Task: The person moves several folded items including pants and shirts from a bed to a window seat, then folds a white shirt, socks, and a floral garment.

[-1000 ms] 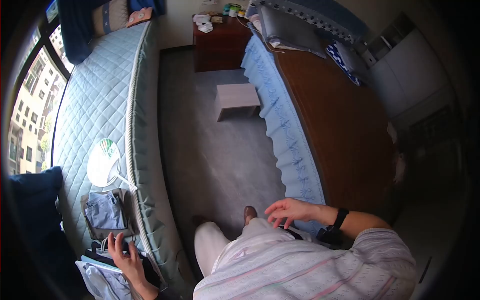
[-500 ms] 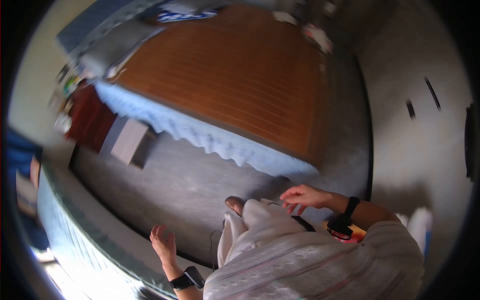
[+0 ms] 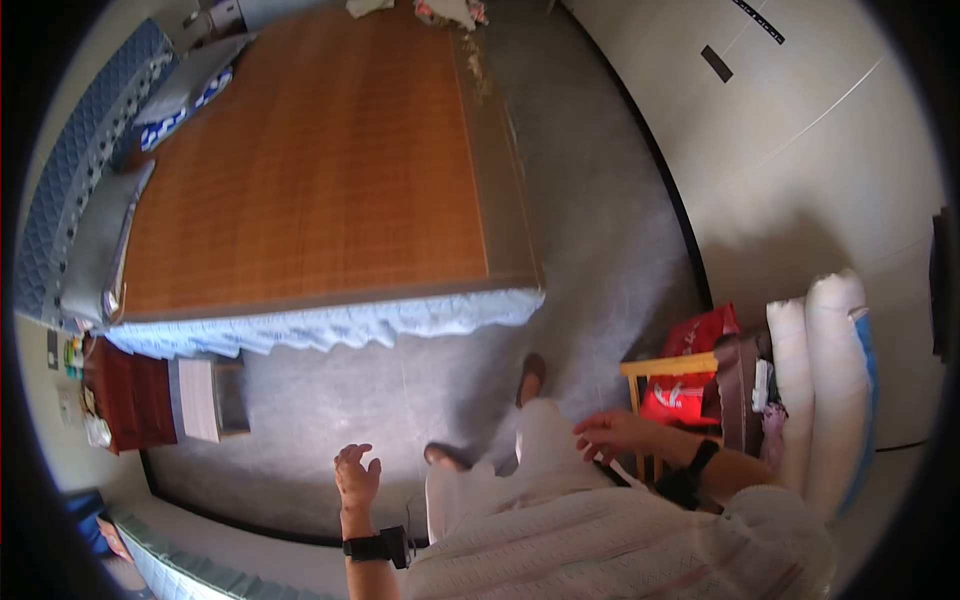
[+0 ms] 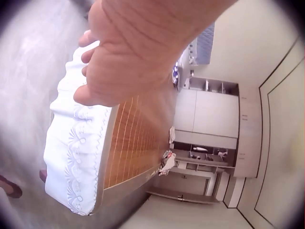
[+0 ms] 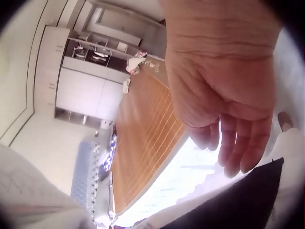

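Note:
My left hand (image 3: 357,477) is held out over the grey floor with nothing in it, its fingers loosely bent. In the left wrist view the same hand (image 4: 126,57) overlaps the bed's pale blue skirt. My right hand (image 3: 618,434) hangs beside my body, also holding nothing. The right wrist view shows that hand (image 5: 224,90) palm to the camera, fingers relaxed and slightly curled. In front of me stands a large bed with a brown mat (image 3: 310,170) and a light blue frilled skirt (image 3: 330,322).
A small pale stool (image 3: 200,400) and a dark red cabinet (image 3: 130,395) stand at left. At right are a wooden chair (image 3: 670,366) with a red bag (image 3: 680,398) and tall white rolls (image 3: 835,370). The second bed's edge (image 3: 190,560) runs along the lower left.
The view has swung right, away from the second bed and its folded clothes to the brown-matted bed, chair and white rolls. My left hand has come away from the clothes pile, empty.

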Demonstrator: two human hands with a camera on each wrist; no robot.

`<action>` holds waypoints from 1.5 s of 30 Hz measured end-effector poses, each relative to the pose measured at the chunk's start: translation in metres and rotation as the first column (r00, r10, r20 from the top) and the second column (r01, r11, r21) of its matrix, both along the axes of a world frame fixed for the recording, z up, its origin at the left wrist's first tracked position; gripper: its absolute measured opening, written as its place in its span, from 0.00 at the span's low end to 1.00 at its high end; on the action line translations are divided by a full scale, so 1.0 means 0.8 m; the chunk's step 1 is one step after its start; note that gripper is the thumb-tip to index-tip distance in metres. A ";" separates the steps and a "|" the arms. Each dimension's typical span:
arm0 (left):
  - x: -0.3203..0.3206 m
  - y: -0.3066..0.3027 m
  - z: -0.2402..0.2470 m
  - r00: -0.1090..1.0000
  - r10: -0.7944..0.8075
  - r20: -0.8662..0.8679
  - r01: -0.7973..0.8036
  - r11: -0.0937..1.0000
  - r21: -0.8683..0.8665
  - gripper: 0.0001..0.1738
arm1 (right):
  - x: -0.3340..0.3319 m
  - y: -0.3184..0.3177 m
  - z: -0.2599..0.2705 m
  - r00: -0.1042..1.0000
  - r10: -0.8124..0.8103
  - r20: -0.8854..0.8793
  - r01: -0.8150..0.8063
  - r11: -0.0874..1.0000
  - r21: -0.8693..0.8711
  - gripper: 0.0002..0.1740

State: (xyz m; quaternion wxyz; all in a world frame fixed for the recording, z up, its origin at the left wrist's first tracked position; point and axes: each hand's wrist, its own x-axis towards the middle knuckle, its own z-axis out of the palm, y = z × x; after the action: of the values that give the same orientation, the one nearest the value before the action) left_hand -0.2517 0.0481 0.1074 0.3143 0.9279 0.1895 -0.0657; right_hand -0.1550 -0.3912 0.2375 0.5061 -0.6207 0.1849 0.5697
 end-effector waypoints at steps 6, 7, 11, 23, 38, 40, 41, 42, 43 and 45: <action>0.172 -0.115 -0.023 0.980 -0.197 0.037 0.197 0.980 0.016 0.15 | 0.063 -0.143 0.011 0.985 -0.153 0.082 0.150 0.988 0.037 0.22; 0.203 -0.144 -0.032 0.977 -0.212 -0.009 0.212 0.977 0.006 0.16 | 0.076 -0.173 0.020 0.970 -0.214 0.118 0.215 0.977 0.004 0.22; 0.313 -0.260 -0.067 0.951 -0.293 -0.096 0.293 0.956 -0.021 0.18 | 0.111 -0.279 0.042 0.886 -0.400 0.233 0.424 0.903 -0.065 0.20; 0.489 -0.392 -0.152 0.790 -0.177 -0.587 0.213 0.977 -0.008 0.22 | 0.347 -0.392 0.018 0.842 -0.471 0.264 0.431 0.880 0.199 0.15; 0.745 -0.490 -0.138 0.784 -0.062 -0.617 0.062 0.998 -0.021 0.19 | 0.790 -0.553 0.015 0.902 -0.347 0.258 0.318 0.936 0.147 0.14; 0.783 -0.522 -0.160 0.839 -0.001 -0.544 -0.019 0.999 -0.031 0.18 | 0.861 -0.586 0.016 0.906 -0.335 0.259 0.314 0.942 0.119 0.14; 0.807 -0.537 -0.170 0.884 0.056 -0.464 -0.084 0.996 -0.039 0.18 | 0.897 -0.600 0.017 0.904 -0.339 0.261 0.324 0.941 0.100 0.14; 0.836 -0.546 -0.183 0.885 0.052 -0.463 -0.083 0.995 -0.047 0.18 | 0.935 -0.612 0.027 0.906 -0.317 0.282 0.303 0.949 0.092 0.17; 0.862 -0.556 -0.202 0.844 -0.066 -0.533 0.089 0.996 0.018 0.18 | 0.973 -0.629 0.029 0.905 -0.312 0.288 0.302 0.950 0.080 0.17; 0.916 -0.598 -0.220 0.775 -0.168 -0.609 0.259 0.964 0.063 0.18 | 1.049 -0.662 0.030 0.909 -0.234 0.346 0.241 0.970 0.023 0.17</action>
State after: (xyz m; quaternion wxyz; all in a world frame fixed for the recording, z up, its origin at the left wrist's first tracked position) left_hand 0.4810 -0.4306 -0.0689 0.1616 0.8949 0.1764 -0.3768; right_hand 0.6839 -0.9206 0.2618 0.5896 -0.6891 0.1729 0.3841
